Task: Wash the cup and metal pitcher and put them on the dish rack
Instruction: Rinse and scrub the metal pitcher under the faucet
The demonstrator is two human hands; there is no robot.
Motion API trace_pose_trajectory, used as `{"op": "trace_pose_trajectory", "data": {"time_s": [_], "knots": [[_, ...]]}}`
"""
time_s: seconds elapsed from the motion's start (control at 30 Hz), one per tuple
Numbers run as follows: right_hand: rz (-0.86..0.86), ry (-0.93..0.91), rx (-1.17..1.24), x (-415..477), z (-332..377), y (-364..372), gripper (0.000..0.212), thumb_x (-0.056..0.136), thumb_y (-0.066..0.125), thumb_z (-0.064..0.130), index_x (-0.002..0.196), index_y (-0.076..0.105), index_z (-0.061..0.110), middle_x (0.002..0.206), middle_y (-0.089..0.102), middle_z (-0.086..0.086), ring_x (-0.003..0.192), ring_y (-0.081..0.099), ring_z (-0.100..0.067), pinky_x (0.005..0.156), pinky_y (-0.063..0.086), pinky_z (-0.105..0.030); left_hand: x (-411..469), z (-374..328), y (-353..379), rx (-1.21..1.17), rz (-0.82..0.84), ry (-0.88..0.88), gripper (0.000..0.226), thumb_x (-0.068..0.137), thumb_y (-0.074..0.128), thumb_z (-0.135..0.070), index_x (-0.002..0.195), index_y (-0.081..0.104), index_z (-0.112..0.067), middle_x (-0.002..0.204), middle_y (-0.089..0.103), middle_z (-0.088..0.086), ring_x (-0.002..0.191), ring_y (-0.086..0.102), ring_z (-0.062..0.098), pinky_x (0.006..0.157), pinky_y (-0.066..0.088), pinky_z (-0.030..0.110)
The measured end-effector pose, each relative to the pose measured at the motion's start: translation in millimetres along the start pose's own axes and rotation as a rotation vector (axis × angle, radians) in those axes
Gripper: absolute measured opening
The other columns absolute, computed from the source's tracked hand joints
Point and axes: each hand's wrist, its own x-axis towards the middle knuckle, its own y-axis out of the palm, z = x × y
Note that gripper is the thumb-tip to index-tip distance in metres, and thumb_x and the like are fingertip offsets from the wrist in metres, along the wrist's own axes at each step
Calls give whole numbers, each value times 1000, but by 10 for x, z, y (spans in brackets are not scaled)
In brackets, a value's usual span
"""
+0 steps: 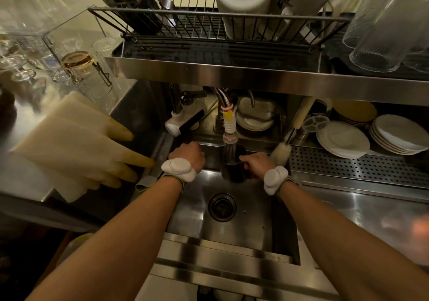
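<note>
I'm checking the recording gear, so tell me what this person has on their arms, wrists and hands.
Both forearms are bare: no sleeves, no gloves on the left hand or right hand. The left wrist device and right wrist device are white, rounded and lumpy, each on an olive-green strap. No cables show.

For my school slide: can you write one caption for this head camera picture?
Right hand holds a dark metal pitcher under the running tap in a steel sink.
</note>
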Motion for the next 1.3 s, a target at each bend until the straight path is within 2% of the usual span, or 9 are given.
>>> {"op": "trace_pose_trajectory", "data": {"time_s": [0.2, 0.27, 0.43, 0.57, 0.7, 0.83, 0.97, 1.1, 1.3], "knots": [[55, 18, -5, -30, 10, 35, 40, 92, 56, 28, 56, 49, 12, 46, 49, 0, 53, 48, -18, 55, 42, -30, 23, 23, -5, -10, 29, -6, 37, 95, 46, -38, 118, 60, -13, 119, 64, 15, 105, 62, 37, 84, 50, 41], [27, 36, -25, 15, -5, 10, 41, 91, 57, 28, 54, 49, 12, 42, 49, 2, 52, 47, -18, 57, 41, -31, 4, 24, -5, -14, 39, -7, 36, 94, 46, -38, 117, 61, -14, 118, 64, 14, 104, 62, 36, 83, 50, 40], [46, -10, -101, 36, 37, 57, 40, 90, 57, 27, 53, 51, 13, 54, 51, -2, 52, 46, -17, 56, 38, -29, 7, 29, -16, -5, 50, -9, 35, 94, 47, -37, 116, 61, -14, 116, 65, 14, 103, 63, 35, 83, 51, 40], [29, -10, -190, 76, 58, 2, 38, 91, 55, 27, 56, 52, 14, 61, 53, -2, 58, 49, -15, 70, 42, -32, -6, 49, 24, -9, 68, -13, 36, 94, 47, -38, 116, 63, -14, 119, 64, 14, 106, 62, 36, 83, 49, 39], [48, 13, -88, 45, 26, 43, 40, 91, 56, 26, 54, 50, 12, 56, 50, -4, 53, 47, -18, 55, 39, -28, 22, 52, 51, -20, 92, -10, 35, 94, 48, -38, 115, 63, -15, 119, 64, 14, 106, 62, 36, 85, 51, 40], [29, 23, -142, 69, 24, 22, 40, 90, 58, 27, 53, 52, 13, 58, 53, -3, 56, 49, -17, 67, 41, -34, 19, 18, 57, -31, 87, 3, 34, 93, 48, -37, 114, 64, -14, 118, 65, 14, 106, 62, 37, 85, 50, 40], [46, 32, -141, 55, 66, 18, 41, 90, 57, 29, 53, 51, 13, 56, 51, -3, 54, 49, -19, 59, 42, -32, 40, -2, 61, -19, 77, 7, 36, 93, 48, -38, 115, 62, -15, 120, 63, 15, 107, 61, 38, 86, 49, 41], [21, 16, -236, 87, 78, -36, 42, 91, 57, 29, 52, 50, 13, 57, 52, -2, 56, 48, -16, 70, 40, -33, 37, 10, 98, -15, 111, -7, 38, 92, 46, -40, 117, 61, -15, 124, 61, 16, 110, 60, 39, 89, 50, 43], [52, 18, -238, 94, 113, -47, 43, 93, 54, 27, 53, 49, 13, 57, 51, -2, 56, 48, -15, 64, 40, -30, 46, -3, 97, -44, 155, -18, 40, 90, 49, -38, 120, 60, -14, 126, 60, 16, 111, 59, 39, 91, 49, 43]]}}
